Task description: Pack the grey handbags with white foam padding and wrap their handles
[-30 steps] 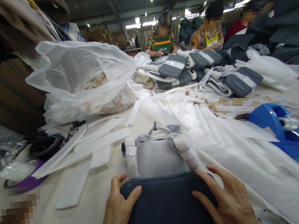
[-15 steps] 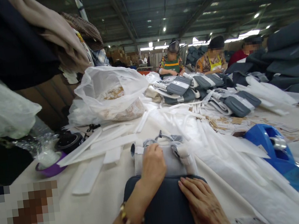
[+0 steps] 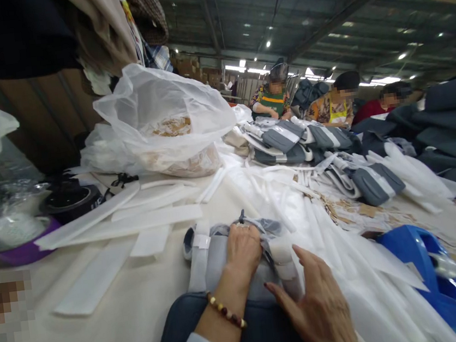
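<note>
A bag lies on the table in front of me, with a dark blue-grey panel toward me and lighter grey fabric beyond it. White foam wraps a strap on the left and another on the right. At the bag's far end, my left hand is closed over the grey fabric, its fingertips hidden. My right hand is open beside the right strap, thumb and fingers apart, holding nothing.
White foam strips and a purple tape roll lie to the left. Behind stands a clear plastic sack. A blue tape dispenser is at right. Finished-looking grey bags are piled farther back, where several co-workers sit.
My right hand has lifted off the dark panel and moved forward to the right strap, fingers spreading. My left hand stays closed at the bag's far end. The view has tilted and shifted.
</note>
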`<state>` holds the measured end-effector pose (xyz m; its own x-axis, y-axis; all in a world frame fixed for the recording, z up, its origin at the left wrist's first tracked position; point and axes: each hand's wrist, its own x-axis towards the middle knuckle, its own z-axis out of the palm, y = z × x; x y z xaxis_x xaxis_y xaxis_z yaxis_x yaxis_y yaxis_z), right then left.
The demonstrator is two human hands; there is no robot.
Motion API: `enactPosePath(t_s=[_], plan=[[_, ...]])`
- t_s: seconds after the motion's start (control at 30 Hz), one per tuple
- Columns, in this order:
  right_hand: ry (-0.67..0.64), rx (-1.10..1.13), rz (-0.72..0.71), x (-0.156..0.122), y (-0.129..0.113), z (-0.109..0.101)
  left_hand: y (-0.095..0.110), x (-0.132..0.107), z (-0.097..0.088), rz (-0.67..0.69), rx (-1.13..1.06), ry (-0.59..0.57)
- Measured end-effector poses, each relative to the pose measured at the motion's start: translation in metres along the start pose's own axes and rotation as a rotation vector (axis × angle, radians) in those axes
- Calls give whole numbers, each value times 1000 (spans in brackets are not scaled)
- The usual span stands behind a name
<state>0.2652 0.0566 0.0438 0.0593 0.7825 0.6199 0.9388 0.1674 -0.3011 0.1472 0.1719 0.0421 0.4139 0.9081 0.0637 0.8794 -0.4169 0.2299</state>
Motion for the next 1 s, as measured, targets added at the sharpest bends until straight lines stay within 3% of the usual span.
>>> enactPosePath(t_s=[0.07,0.17,0.23,0.3,0.37,0.43,0.53,0.6,0.7,0.83,1.0], plan=[[-149,166,213,18,0,4,-2,2,2,13,-22,-1],[-395,631,620,30,9,9,-4,4,4,33,-51,-1],[-450,988,829,31,17,14,-5,3,5,40,-60,-4],[-443,1175,895,30,23,20,-5,2,4,45,-63,-13],[-429,1043,828,31,27,25,-5,2,2,57,-59,-24],[-373,682,677,32,28,24,-5,1,1,63,-45,-34],[-93,178,340,24,26,15,-4,2,-1,53,-15,-47],[64,73,84,8,18,11,-4,3,-3,60,0,-59],[130,84,-210,-22,-1,18,-3,5,-6,79,20,-74],[70,11,-273,-42,-16,40,-3,8,-8,119,33,-97],[37,-133,-309,-47,-9,58,-10,19,-1,175,-54,-113]])
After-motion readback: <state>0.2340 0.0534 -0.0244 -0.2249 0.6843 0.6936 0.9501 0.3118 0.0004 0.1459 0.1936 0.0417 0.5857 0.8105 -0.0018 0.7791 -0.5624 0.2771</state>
